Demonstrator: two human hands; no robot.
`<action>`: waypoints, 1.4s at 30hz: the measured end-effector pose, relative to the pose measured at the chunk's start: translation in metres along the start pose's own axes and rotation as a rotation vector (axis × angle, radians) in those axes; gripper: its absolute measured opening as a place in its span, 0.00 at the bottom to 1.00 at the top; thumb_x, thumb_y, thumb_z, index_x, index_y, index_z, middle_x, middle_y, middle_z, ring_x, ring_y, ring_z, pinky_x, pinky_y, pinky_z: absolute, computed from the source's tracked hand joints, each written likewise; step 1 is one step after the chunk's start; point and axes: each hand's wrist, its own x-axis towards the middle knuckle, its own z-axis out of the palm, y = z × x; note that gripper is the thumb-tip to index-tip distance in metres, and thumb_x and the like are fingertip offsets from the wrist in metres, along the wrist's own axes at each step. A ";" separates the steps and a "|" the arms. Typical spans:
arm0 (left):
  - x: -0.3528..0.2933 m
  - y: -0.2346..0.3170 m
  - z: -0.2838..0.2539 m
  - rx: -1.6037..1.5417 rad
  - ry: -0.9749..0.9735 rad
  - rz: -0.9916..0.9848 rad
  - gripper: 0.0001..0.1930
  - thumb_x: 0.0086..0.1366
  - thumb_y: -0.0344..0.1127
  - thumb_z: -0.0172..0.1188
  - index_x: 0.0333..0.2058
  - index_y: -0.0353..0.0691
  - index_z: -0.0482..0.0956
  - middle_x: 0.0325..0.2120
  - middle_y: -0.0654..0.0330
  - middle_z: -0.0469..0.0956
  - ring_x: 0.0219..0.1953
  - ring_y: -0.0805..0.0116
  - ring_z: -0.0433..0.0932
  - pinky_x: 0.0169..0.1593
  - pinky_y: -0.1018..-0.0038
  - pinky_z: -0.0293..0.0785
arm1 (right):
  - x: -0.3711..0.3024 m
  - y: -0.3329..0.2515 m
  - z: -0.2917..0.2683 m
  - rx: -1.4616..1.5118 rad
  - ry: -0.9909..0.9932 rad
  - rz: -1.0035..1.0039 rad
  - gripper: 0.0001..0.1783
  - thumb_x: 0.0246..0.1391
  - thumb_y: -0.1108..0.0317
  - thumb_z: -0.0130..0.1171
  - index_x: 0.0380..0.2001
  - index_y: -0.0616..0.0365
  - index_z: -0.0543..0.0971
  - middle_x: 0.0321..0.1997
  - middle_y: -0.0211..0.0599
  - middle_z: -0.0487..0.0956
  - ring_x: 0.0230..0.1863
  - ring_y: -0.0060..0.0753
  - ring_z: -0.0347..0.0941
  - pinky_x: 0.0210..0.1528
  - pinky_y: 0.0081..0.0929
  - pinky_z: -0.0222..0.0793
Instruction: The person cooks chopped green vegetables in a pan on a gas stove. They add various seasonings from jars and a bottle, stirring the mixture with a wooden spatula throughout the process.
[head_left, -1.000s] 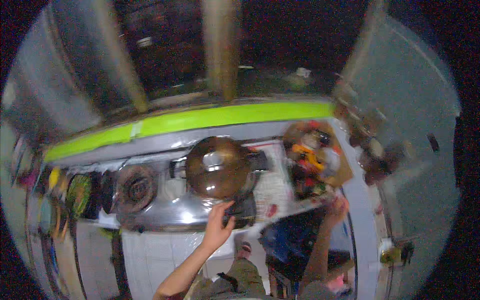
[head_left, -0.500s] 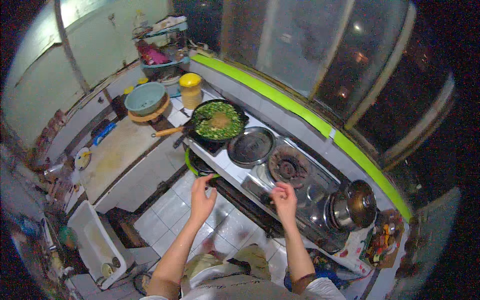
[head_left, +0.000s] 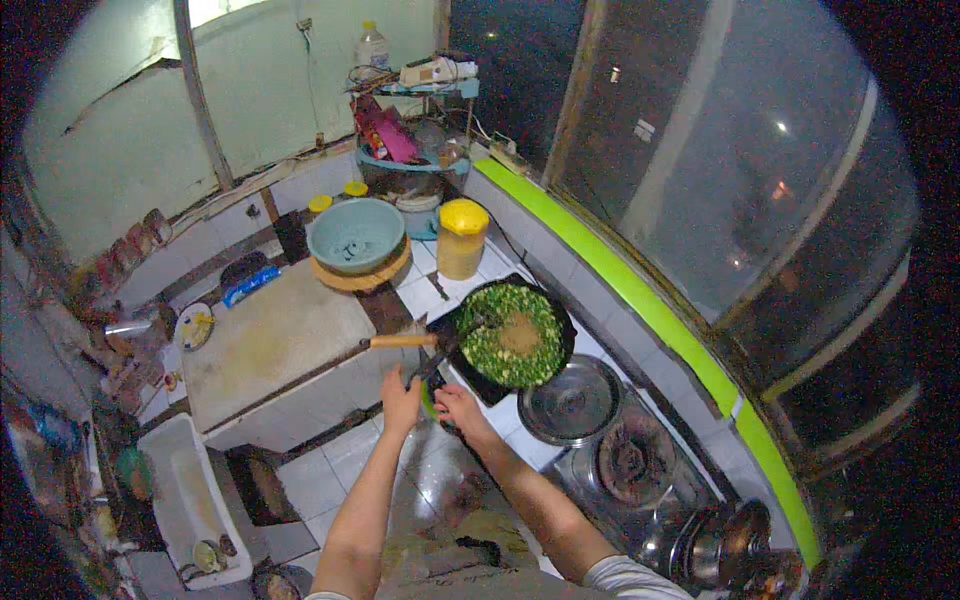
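A black frying pan [head_left: 490, 375] full of chopped greens [head_left: 508, 330], with a light brown heap in the middle, sits on the counter. A utensil with a wooden handle [head_left: 402, 341] lies across its left rim. My left hand [head_left: 400, 403] is closed at the end of the pan's dark handle [head_left: 428, 366], below the wooden one. Just right of it, my right hand [head_left: 462, 412] is at the counter's front edge with fingers curled. What those fingers hold, if anything, is hidden. A green-rimmed item [head_left: 428, 402] shows partly between my hands.
Right of the pan lie a round metal lid [head_left: 570, 400], a gas burner [head_left: 636, 460] and a metal pot [head_left: 725, 540]. Behind stand a yellow-lidded jar [head_left: 461, 240] and a blue-grey basin [head_left: 357, 236]. A board [head_left: 270, 345] and a white sink [head_left: 160, 450] are left.
Both hands have moved toward the pan's handle, the right one leftward from beside the burner. My left hand has closed on the handle. The view has shifted left.
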 end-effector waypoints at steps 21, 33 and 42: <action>0.101 -0.010 0.003 0.585 -0.242 0.393 0.15 0.49 0.32 0.59 0.38 0.36 0.74 0.31 0.51 0.75 0.38 0.54 0.75 0.39 0.63 0.73 | -0.063 -0.086 -0.079 -0.622 0.249 -0.043 0.32 0.55 0.62 0.57 0.60 0.63 0.62 0.56 0.48 0.71 0.54 0.44 0.67 0.53 0.41 0.64; 0.035 -0.030 -0.002 0.501 -0.223 0.406 0.05 0.55 0.33 0.57 0.31 0.42 0.78 0.26 0.53 0.75 0.32 0.51 0.74 0.35 0.58 0.70 | -0.091 -0.173 -0.146 -1.132 0.468 -0.331 0.22 0.43 0.61 0.68 0.39 0.64 0.76 0.36 0.50 0.80 0.41 0.48 0.77 0.42 0.36 0.70; -0.002 0.003 0.008 0.559 -0.116 0.336 0.14 0.53 0.33 0.59 0.40 0.40 0.75 0.26 0.53 0.74 0.32 0.52 0.74 0.37 0.58 0.70 | -0.110 -0.222 -0.201 -1.344 0.539 -0.374 0.21 0.44 0.53 0.64 0.39 0.55 0.81 0.20 0.44 0.78 0.26 0.47 0.77 0.31 0.40 0.72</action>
